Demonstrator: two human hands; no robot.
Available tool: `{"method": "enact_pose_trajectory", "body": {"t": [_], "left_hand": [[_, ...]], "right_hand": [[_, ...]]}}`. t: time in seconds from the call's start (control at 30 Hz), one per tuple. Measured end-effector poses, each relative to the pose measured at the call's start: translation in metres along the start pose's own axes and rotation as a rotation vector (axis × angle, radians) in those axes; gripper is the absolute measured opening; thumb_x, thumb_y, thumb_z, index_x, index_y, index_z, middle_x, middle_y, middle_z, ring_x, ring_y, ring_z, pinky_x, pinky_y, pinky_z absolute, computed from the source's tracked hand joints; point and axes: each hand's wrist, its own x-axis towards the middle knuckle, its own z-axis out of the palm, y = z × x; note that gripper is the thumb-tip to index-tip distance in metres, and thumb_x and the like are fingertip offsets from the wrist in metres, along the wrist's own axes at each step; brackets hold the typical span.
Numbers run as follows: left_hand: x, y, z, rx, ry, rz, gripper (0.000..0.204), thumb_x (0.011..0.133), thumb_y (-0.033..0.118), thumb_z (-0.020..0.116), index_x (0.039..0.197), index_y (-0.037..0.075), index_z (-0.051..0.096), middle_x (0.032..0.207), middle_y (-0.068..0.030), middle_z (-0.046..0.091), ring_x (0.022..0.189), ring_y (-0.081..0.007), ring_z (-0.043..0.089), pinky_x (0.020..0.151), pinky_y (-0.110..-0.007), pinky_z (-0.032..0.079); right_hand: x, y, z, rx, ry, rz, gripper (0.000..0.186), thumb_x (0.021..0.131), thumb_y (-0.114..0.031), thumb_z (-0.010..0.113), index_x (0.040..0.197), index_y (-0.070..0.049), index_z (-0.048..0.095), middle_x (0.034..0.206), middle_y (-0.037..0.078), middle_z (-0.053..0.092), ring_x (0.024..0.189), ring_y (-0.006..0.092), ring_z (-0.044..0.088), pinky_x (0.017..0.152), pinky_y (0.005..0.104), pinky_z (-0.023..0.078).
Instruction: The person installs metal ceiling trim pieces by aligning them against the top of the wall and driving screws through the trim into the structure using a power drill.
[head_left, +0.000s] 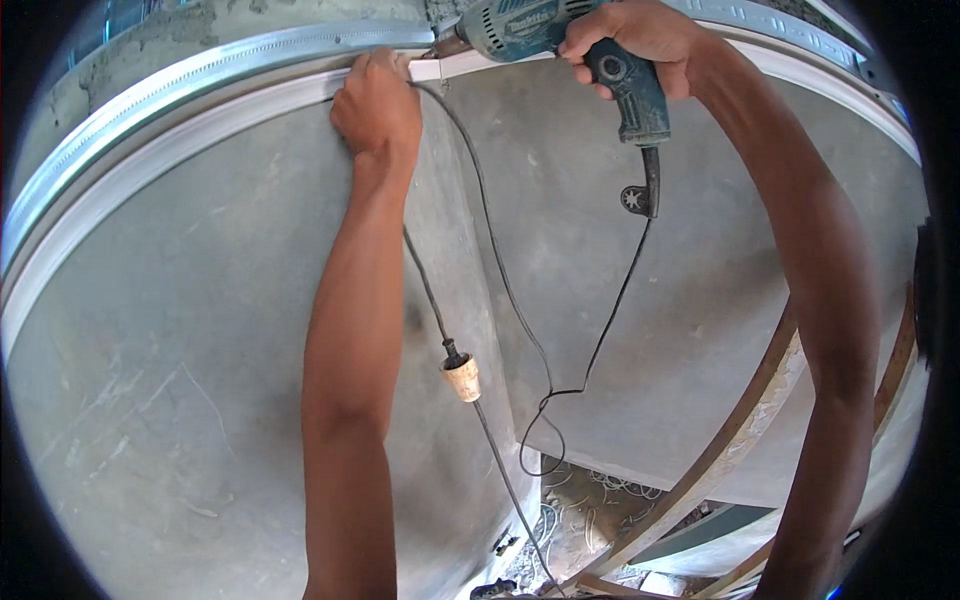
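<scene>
My right hand (640, 45) grips a teal power drill (525, 28) by its handle at the top of the view. The drill lies sideways, its nose pointing left into the corner of the walls. Its tip is close to the end of a silvery metal channel (230, 70); whether it touches cannot be made out. Just left of the tip, my left hand (378, 105) is closed over a white strip (190, 118) that runs along the wall below the channel. Its fingertips are partly hidden. The drill's black cord (620, 290) hangs from the handle and loops up behind my left hand.
Grey plastered walls (200, 330) meet at a corner below my hands. A pale plug connector (461, 378) hangs on the cord. Wooden beams (720, 450) slant up at lower right. Far below, loose wires (620, 486) and debris lie on the floor.
</scene>
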Motion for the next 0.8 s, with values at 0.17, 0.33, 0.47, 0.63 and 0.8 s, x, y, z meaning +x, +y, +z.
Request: {"method": "enact_pose_trajectory", "body": {"t": [0.17,0.33,0.47,0.63,0.8], "left_hand": [[-0.001,0.012,-0.008,0.149,-0.110,0.321,0.022,0.092,0.026,0.068,0.107,0.008,0.070,0.105,-0.0166,0.071,0.093,-0.0387,0.070,0.076,-0.050,0.056],[0.041,0.038,-0.011,0.385,-0.320,0.493,0.034,0.092,0.034,0.070,0.110,0.005,0.071,0.106,-0.0172,0.071,0.092,-0.0371,0.071,0.077,-0.045,0.058],[0.065,0.032,-0.007,0.616,-0.442,0.770,0.054,0.089,0.056,0.065,0.099,0.003,0.075,0.103,-0.0179,0.072,0.091,-0.0346,0.072,0.075,-0.042,0.059],[0.083,0.028,-0.007,0.692,-0.512,0.888,0.068,0.090,0.066,0.055,0.094,0.001,0.076,0.099,-0.0176,0.073,0.087,-0.0328,0.073,0.075,-0.042,0.059],[0.088,0.009,0.004,0.686,-0.438,0.945,0.066,0.094,0.063,0.052,0.096,0.001,0.076,0.096,-0.0178,0.072,0.085,-0.0317,0.072,0.077,-0.043,0.058]], "right_hand": [[0.018,0.029,-0.013,0.092,-0.056,0.011,0.005,0.083,0.001,0.070,0.085,0.004,0.066,0.076,0.015,0.066,0.063,0.0237,0.065,0.055,0.0382,0.054],[0.024,0.034,-0.017,0.064,-0.024,0.041,0.004,0.084,0.002,0.069,0.085,0.003,0.066,0.076,0.015,0.066,0.063,0.0238,0.064,0.055,0.0388,0.053],[0.025,0.039,-0.013,0.077,-0.040,0.048,0.003,0.084,0.002,0.069,0.084,0.003,0.066,0.076,0.014,0.065,0.064,0.0232,0.063,0.055,0.0386,0.053],[0.024,0.035,-0.015,0.062,-0.074,0.015,0.002,0.084,0.002,0.067,0.084,0.002,0.065,0.076,0.014,0.064,0.065,0.0227,0.063,0.056,0.0381,0.052],[0.031,0.035,-0.008,0.101,-0.110,-0.016,0.004,0.085,0.002,0.066,0.081,0.002,0.064,0.076,0.014,0.064,0.065,0.0225,0.062,0.057,0.0368,0.052]]}}
